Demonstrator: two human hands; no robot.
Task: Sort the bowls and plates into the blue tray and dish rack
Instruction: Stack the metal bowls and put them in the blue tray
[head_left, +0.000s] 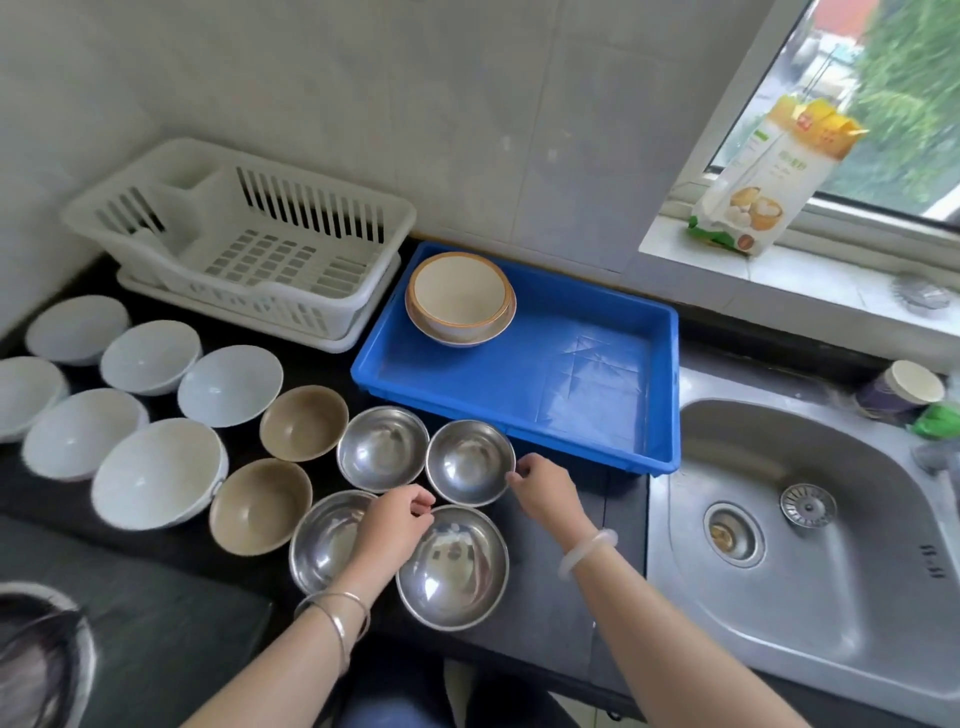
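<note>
Four steel bowls (382, 449) crowd the near middle of the black counter (540, 613). The one at the cluster's 1 o'clock, the far steel bowl (470, 462), is the piece in hand. The right hand (545, 493) has its fingers (522, 470) pinched together on that bowl's rim at 3 o'clock. The left hand (392, 525) is at the rim near 7 o'clock with fingers curled. Whether they grip the rim or only hover beside it I cannot tell. The bowl appears to rest on the counter, just beside the near wall of the blue tray (597, 395), which lies at its 12 to 1 o'clock.

The sorting looks to be at an early stage. Only a stack of cream bowls (460, 293) sits in the tray, in its 10 o'clock corner. Two tan bowls (304, 422) and the white bowls (150, 356) wait out at 9 o'clock. The dish rack (332, 205) stands at 10 o'clock of the tray.

The step is probably the pickup of this steel bowl. Next it needs a straight lift clear of its close neighbours. Then it must pass over the tray wall and be set down beside the cream stack. Polished steel held by a rim pinch may slip, so an even two-handed hold would help.
</note>
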